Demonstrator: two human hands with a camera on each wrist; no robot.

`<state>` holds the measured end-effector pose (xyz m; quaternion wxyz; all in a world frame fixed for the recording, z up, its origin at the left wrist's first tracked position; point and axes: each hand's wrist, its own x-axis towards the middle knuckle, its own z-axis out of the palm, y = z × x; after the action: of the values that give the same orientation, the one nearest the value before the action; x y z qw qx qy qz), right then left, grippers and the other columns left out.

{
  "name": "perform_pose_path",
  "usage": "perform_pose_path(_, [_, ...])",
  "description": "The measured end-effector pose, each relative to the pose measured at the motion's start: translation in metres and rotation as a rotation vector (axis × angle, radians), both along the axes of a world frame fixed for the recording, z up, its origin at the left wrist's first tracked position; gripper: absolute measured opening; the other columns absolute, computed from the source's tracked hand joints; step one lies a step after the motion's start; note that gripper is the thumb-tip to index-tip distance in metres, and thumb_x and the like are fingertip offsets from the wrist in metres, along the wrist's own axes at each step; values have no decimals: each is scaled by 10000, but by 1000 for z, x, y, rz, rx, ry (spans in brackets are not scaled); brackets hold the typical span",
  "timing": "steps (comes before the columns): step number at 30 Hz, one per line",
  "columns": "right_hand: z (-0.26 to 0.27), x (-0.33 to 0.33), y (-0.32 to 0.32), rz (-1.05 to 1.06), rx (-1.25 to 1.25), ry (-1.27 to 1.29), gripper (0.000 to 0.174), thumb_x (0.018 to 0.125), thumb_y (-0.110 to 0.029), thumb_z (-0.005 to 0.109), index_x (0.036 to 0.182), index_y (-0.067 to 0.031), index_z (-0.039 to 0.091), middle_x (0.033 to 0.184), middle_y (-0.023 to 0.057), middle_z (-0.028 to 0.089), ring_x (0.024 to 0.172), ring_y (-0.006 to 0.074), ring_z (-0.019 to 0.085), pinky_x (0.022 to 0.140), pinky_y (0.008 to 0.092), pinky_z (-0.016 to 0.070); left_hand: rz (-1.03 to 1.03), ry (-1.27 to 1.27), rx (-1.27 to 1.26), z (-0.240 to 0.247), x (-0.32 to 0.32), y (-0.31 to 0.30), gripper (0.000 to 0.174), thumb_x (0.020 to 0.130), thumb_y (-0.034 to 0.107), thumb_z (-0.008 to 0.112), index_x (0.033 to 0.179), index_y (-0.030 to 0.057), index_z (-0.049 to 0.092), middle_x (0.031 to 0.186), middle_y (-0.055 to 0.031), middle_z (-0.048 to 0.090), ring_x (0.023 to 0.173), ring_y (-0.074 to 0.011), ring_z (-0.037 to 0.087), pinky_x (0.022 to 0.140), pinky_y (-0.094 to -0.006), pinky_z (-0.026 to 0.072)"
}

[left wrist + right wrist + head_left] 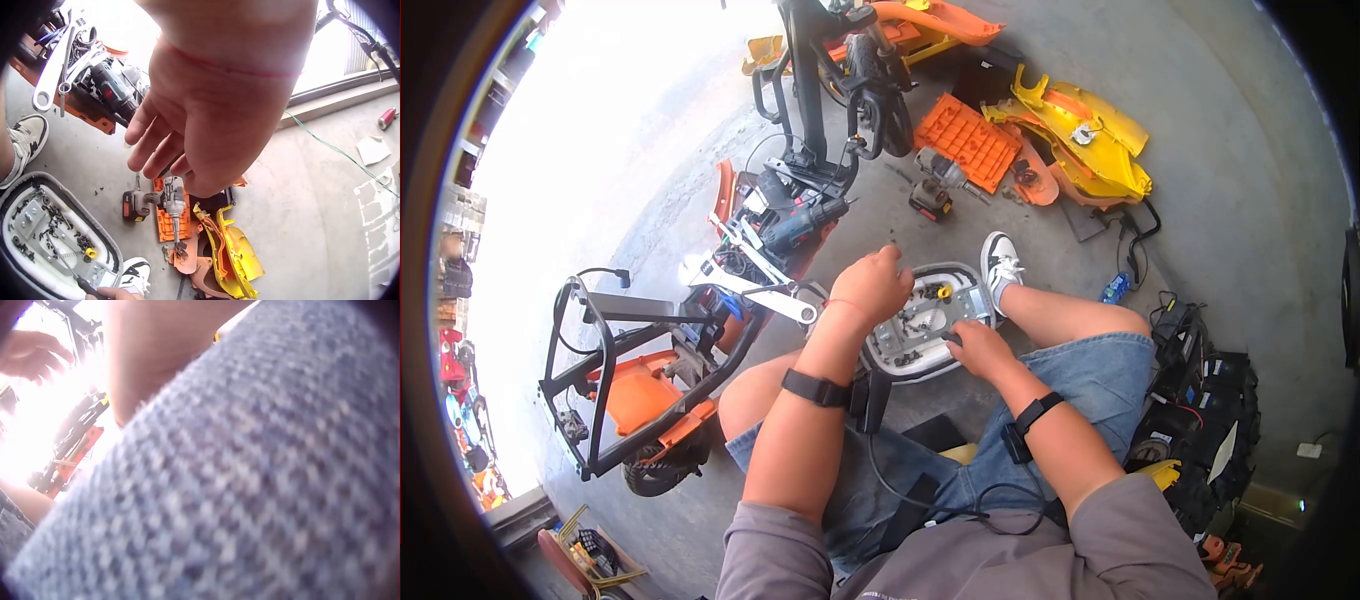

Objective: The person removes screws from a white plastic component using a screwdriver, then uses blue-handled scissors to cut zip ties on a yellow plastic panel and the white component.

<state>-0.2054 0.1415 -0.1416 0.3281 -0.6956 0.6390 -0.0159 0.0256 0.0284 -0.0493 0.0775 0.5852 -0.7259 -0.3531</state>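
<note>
My left hand [872, 287] hovers over the left edge of a white padded tray [19, 262] with a dark rim, its fingers loosely bent and holding nothing. Inside the tray lie several dark screws [57, 220], metal brackets [28, 219] and a small yellow part [91, 253]. My right hand [985, 350] grips the dark handle of a screwdriver [89, 287] at the tray's near right side. The screwdriver's thin shaft reaches in over the screws. In the right wrist view denim fills most of the picture and hides the tool.
To the left stands a black scooter frame [605, 370], with wrenches [775, 300] and a cordless drill [805, 225] on the vehicle parts beside it. An impact wrench [935, 185], an orange panel [968, 142] and yellow fairings [1090, 130] lie ahead. Black battery packs [1210, 430] sit at right.
</note>
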Motion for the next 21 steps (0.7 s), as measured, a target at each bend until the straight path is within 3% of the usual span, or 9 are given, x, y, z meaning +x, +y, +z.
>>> perform_pose_path(3, [-6,0,-1,10,15,-8,292,897,-247,666,1085,-25,631,1093,206,649,1032,397,631,888,463,509,3,-4,-19,-3,0,0,374,933,279,568,1175,-2,616,939,-194,724,976,-373,678,903,-442,517])
perform_pose_path(15, [34,-3,-22,-94,199,21,343,849,-268,697,1084,-18,699,994,250,702,995,404,659,889,434,513,3,7,-3,-2,0,1,384,919,272,571,1180,-6,624,961,-199,722,978,-371,678,909,-438,517])
perform_pose_path(19, [26,-1,-19,-131,111,13,332,857,-269,696,1069,-12,696,969,251,702,988,405,659,887,445,512,13,14,-16,-1,0,1,386,918,270,571,1180,-8,624,960,-201,721,979,-374,678,909,-439,516])
perform_pose_path(21, [17,0,-16,-93,81,47,309,874,-260,677,1069,-20,680,1046,232,695,1026,393,652,895,461,511,13,9,-14,-1,1,2,383,917,270,571,1176,-8,622,956,-202,721,980,-376,677,906,-440,516])
